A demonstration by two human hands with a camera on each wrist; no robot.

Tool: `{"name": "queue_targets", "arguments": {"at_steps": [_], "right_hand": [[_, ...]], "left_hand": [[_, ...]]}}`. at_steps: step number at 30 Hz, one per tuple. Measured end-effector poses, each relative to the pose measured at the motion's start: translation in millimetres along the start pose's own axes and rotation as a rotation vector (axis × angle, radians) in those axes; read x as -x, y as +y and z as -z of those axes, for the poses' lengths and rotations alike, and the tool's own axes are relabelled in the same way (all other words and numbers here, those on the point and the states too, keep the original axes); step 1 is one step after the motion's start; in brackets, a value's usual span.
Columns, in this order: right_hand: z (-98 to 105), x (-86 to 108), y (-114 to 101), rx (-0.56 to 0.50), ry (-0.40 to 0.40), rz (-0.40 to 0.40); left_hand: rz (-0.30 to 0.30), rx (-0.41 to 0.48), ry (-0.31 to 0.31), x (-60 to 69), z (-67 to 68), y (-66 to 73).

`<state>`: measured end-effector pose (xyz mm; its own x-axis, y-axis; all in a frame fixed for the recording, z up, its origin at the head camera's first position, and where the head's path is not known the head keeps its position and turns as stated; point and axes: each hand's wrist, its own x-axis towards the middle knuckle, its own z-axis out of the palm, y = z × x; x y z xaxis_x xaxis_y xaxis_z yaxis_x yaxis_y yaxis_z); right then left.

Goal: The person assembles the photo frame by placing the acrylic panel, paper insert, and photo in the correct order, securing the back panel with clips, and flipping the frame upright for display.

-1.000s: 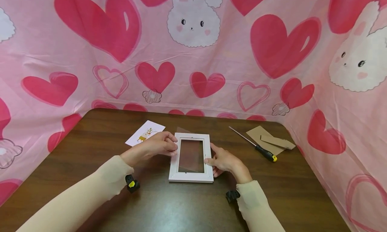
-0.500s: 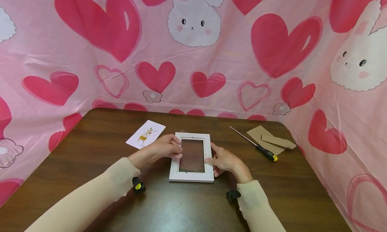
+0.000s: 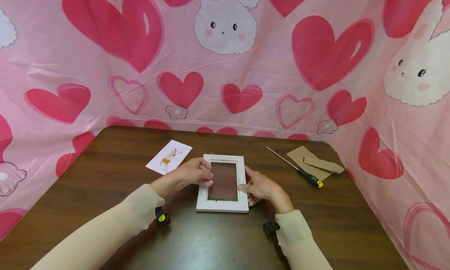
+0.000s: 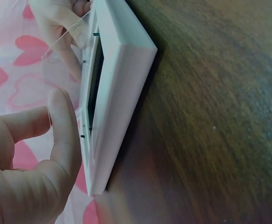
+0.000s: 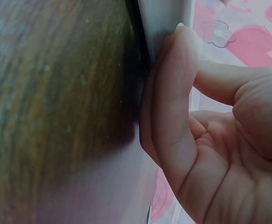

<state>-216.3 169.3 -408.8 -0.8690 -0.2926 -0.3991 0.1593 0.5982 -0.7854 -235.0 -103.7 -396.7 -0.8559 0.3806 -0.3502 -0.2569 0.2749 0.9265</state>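
Note:
A white picture frame (image 3: 222, 206) lies on the brown table with its recessed side and small dark tabs facing up. My left hand (image 3: 192, 172) is over the frame's left side, thumb and finger pinching the edge of a clear sheet (image 4: 59, 77). In the left wrist view this sheet stands tilted above the frame's opening, its far edge near the other hand. At the right side, my right hand (image 3: 261, 186) grips the frame, thumb on top and fingers along the outer edge. The right wrist view shows those fingers (image 5: 175, 102) against the frame's side.
A white card (image 3: 170, 156) with a printed plant design lies at the back left. To the right are a screwdriver (image 3: 306, 176) with a black and yellow handle, a brown backing board (image 3: 297, 154) and a folded cardboard strip (image 3: 323, 165). A pink heart-patterned cloth (image 3: 218, 70) borders the table.
My left hand has moved right over the frame with the clear sheet, whose corner stuck out past the frame's top earlier. The right hand and the frame stay in place.

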Motion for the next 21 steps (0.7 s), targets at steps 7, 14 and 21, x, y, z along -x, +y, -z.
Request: {"name": "queue_targets", "arguments": {"at_steps": [7, 14, 21], "right_hand": [[-0.4, -1.1, 1.2, 0.006, 0.002, 0.003], [-1.0, -1.3, 1.2, 0.017, 0.006, 0.002], [-1.0, -2.2, 1.3, 0.011, 0.005, 0.000]], "left_hand": [[0.009, -0.027, 0.009, 1.1, -0.5, 0.8], [-0.017, -0.055, 0.021, 1.9, -1.9, -1.6], [-0.067, -0.163, 0.080, 3.6, -3.0, -3.2]]}}
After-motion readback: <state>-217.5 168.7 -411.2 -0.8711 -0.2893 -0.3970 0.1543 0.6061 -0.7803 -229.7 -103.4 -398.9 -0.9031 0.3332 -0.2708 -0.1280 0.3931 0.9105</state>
